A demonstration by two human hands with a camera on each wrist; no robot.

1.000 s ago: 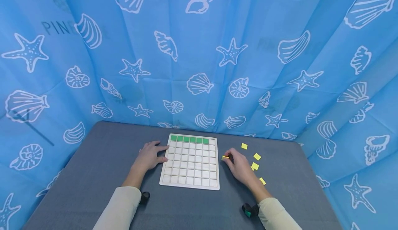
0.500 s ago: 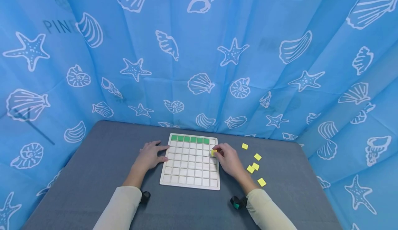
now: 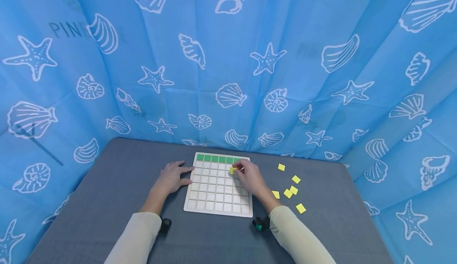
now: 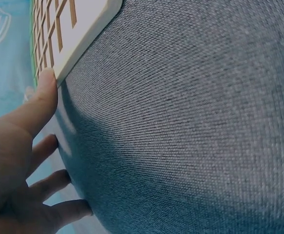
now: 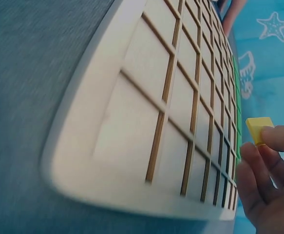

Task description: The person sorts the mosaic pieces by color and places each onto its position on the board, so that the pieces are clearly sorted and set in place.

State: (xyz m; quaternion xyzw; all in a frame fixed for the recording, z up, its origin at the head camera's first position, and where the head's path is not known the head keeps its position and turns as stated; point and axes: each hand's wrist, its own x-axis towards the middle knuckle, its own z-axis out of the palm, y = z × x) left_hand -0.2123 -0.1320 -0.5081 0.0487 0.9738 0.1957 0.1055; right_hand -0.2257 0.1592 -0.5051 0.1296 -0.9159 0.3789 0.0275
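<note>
A white square board (image 3: 218,213) with a grid of square recesses lies on the table. Green square tiles (image 3: 215,158) fill its far row, the right end of which is behind my right hand (image 3: 251,177). Thumb and fingers of that hand pinch a small yellow square tile (image 3: 233,170) over the board's upper right part, just below the green row. The right wrist view shows the yellow tile (image 5: 258,127) held at its edge by the fingertips. My left hand (image 3: 170,178) spreads its fingers at the board's left side; its thumb (image 4: 47,83) touches the rim.
Several loose yellow tiles (image 3: 301,208) are scattered on the grey table (image 3: 314,236) to the right of the board, two of them close together. A blue curtain (image 3: 200,81) with white shell prints hangs behind the table and along its sides.
My right hand has carried the yellow tile leftward from the table beside the board to above the grid. The left hand stays at the board's left edge.
</note>
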